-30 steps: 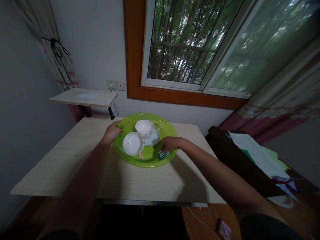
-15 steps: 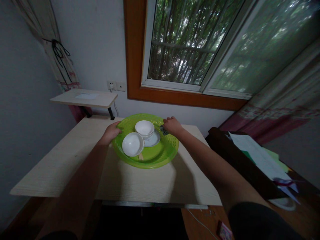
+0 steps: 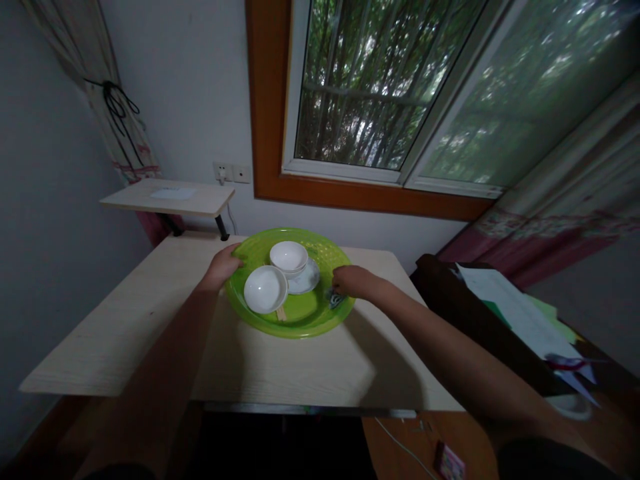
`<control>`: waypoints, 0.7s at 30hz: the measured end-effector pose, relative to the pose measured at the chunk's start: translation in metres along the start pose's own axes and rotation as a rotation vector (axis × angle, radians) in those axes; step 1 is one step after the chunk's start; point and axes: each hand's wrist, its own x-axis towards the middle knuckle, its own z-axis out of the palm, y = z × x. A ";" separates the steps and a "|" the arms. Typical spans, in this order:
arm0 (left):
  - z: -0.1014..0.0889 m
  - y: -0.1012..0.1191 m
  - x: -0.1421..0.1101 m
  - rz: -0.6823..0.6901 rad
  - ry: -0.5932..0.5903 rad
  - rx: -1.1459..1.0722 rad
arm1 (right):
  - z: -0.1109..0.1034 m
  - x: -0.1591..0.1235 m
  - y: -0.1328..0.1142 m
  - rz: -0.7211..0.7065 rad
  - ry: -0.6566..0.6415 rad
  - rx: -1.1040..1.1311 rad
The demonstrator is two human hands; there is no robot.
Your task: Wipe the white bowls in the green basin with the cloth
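Head view: at frame centre a green basin (image 3: 300, 320) sits on a pale wooden table (image 3: 125, 327), steadied by both hands of one person. Left hand (image 3: 223, 265) curls over the basin's left rim, fingers closed on the edge. Right hand (image 3: 351, 281) rests at the right rim, fingers pinched on a small dark cloth (image 3: 335, 301) that lies against the inside wall of the basin. Inside the basin, a white bowl (image 3: 265, 289) lies at the near left, touching a second bowl (image 3: 289, 256) stacked on a white plate (image 3: 309, 279) just behind it. A thin wooden stick (image 3: 281, 312) pokes out from under the near bowl. Upper right of the frame is filled by a window (image 3: 360, 87) with an orange-brown frame, trees beyond it. A small shelf (image 3: 167, 197) stands at left below a tied curtain (image 3: 120, 113). Papers (image 3: 510, 307) lie on a dark surface at the right edge.
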 end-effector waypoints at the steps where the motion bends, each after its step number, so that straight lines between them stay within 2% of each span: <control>1: 0.000 0.001 -0.001 0.005 -0.002 -0.008 | 0.000 -0.005 -0.004 -0.064 -0.028 0.076; 5: 0.000 0.003 -0.002 0.008 -0.009 -0.012 | -0.001 -0.020 -0.019 -0.303 -0.043 0.380; 8: 0.000 0.002 -0.001 0.002 -0.014 0.014 | -0.001 -0.024 -0.027 -0.360 -0.043 0.434; 11: -0.001 0.000 0.000 -0.019 -0.008 0.027 | -0.001 -0.020 -0.023 -0.278 -0.057 0.317; 16: -0.002 -0.002 0.002 0.014 -0.054 -0.009 | 0.000 0.000 0.001 0.045 -0.004 -0.038; 21: -0.002 -0.006 0.006 0.013 -0.073 -0.026 | 0.000 0.025 0.019 0.078 0.211 -0.234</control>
